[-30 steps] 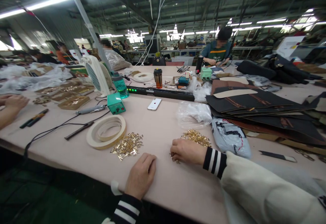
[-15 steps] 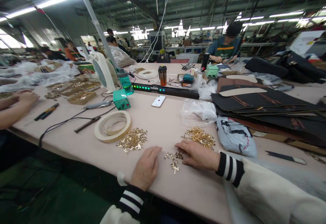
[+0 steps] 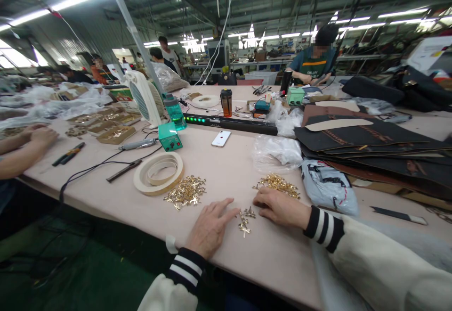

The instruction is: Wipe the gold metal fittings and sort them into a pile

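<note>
Several small shiny metal pieces [image 3: 244, 226], some with forked ends, lie in a loose group on the table between my hands. My left hand [image 3: 210, 226] rests just left of them, palm down, fingers and thumb stretched toward the group. On the group's right side is my right hand [image 3: 280, 207], fingers bent, with a gap showing between thumb and forefinger; nothing shows in it. A pile of gold pieces [image 3: 278, 184] lies just beyond that hand, partly covered by it. Farther left, another gold pile [image 3: 186, 191] sits beside a roll of pale tape [image 3: 141, 181].
A white phone [image 3: 221, 138], a teal box [image 3: 170, 137] and a long black bar [image 3: 229, 125] stand farther back. Plastic-wrapped packs [image 3: 328, 186] and stacked dark leather panels [image 3: 374, 146] fill the right side. At far left are another person's hands [image 3: 38, 136].
My right hand has shifted slightly right, away from the loose pieces, and its fingers have drawn in. My left hand has moved right, its thumb over where a piece lay.
</note>
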A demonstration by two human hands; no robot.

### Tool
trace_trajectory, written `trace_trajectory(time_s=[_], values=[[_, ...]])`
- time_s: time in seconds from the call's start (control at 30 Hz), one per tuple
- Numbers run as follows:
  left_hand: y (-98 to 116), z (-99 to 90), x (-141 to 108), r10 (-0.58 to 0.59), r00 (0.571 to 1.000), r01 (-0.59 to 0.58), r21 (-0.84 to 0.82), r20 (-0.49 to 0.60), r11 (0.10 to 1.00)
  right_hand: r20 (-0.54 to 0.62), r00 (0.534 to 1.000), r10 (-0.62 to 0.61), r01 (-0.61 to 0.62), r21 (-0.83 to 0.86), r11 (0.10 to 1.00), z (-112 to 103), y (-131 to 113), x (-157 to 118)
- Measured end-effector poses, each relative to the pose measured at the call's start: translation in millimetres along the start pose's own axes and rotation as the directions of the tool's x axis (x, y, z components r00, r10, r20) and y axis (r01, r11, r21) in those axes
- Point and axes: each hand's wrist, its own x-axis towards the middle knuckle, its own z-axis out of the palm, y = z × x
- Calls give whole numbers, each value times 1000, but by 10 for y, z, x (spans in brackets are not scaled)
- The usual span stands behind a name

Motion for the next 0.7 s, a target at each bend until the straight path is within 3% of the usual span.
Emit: trace_trajectory(time_s=[0.2,0.33,0.57,0.7], values=[[-1,34,-3,-46,999,46,-29,-24,999,-82,994,-74,64,-114,991,24,-220,-4],[2,46,-12,-60,997,58,-50,-49,997,-41,997,-60,55,-122,991,104,-285,11],[-5,54,-22,-68,993,61,-72,-98,996,-81,995,53,-53,10,999,120,-195,-33],[-23,84,-26,-69,992,60,-87,-106,994,-79,995,68,-68,1,998,85,-110,-66]])
